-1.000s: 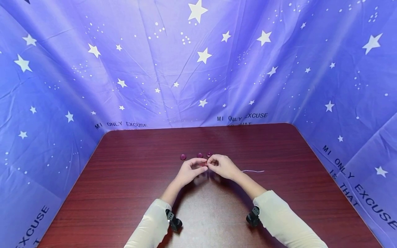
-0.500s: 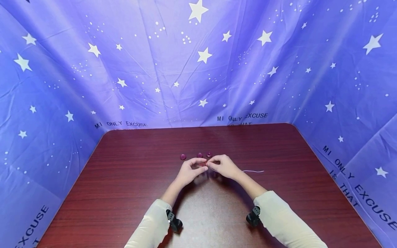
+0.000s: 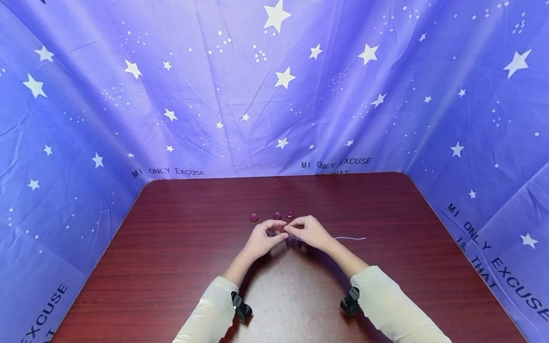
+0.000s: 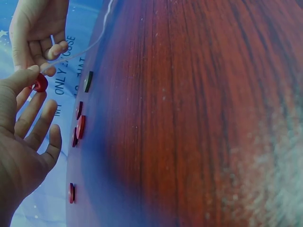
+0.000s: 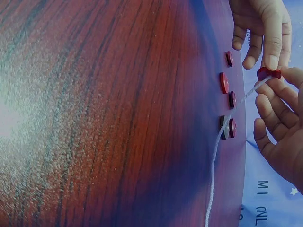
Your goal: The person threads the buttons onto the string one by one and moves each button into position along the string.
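Observation:
Thumb and finger of the left hand [image 3: 262,240] pinch a small round red piece [image 4: 40,83], held above the table. Against it are the fingertips of the right hand [image 3: 312,232], which pinch the thin white cord [image 5: 214,165] by the piece; the exact grip is partly hidden. In the left wrist view a pale bit shows at the middle of the red piece [image 5: 269,73]. From there the cord [image 4: 85,49] runs down past the right hand to the tabletop, its far part [image 3: 349,237] lying right of that hand.
Several small round pieces lie beyond the hands: maroon ones [image 3: 254,217] in the head view, a red one [image 4: 81,126] and a dark one [image 4: 88,82] in the left wrist view. The brown table [image 3: 180,267] ends at a starry blue cloth [image 3: 223,95].
The right fingertips have shifted slightly down and left, closer in between the left thumb and finger. The whole head view has moved a little; the pieces on the table have stayed put.

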`<action>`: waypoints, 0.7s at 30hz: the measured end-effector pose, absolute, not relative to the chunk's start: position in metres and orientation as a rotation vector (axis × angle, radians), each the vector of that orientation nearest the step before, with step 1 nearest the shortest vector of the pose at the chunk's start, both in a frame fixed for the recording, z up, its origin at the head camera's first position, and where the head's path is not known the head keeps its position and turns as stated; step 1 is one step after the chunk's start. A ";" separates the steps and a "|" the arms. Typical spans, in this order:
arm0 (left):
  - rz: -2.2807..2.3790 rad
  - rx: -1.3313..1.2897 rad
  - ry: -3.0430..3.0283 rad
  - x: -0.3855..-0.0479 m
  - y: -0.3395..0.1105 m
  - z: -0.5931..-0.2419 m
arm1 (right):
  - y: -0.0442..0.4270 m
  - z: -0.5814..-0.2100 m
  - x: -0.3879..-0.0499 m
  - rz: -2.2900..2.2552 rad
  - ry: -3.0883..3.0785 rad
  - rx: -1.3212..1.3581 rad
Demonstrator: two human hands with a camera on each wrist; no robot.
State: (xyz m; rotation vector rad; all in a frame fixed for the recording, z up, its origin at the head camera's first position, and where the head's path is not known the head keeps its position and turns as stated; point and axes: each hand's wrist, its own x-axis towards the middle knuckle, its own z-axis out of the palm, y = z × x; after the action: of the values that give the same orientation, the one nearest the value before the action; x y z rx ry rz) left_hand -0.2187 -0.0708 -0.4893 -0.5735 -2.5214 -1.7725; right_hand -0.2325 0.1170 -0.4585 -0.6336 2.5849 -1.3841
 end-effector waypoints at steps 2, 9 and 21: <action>-1.741 -0.586 -2.518 -0.219 -0.070 -0.490 | 0.117 -0.459 -0.233 -1.393 2.582 -0.632; -1.782 -0.512 -2.464 -0.219 -0.068 -0.491 | 0.118 -0.460 -0.233 -1.430 2.585 -0.618; -1.725 -0.455 -2.447 -0.218 -0.069 -0.491 | 0.119 -0.461 -0.233 -1.454 2.621 -0.596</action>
State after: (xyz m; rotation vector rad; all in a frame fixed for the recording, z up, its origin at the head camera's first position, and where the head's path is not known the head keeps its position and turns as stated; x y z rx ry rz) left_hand -0.2180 -0.0690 -0.4915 -0.4547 -2.4472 -1.7247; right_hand -0.2328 0.1189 -0.4606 -0.5964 2.6215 -1.4544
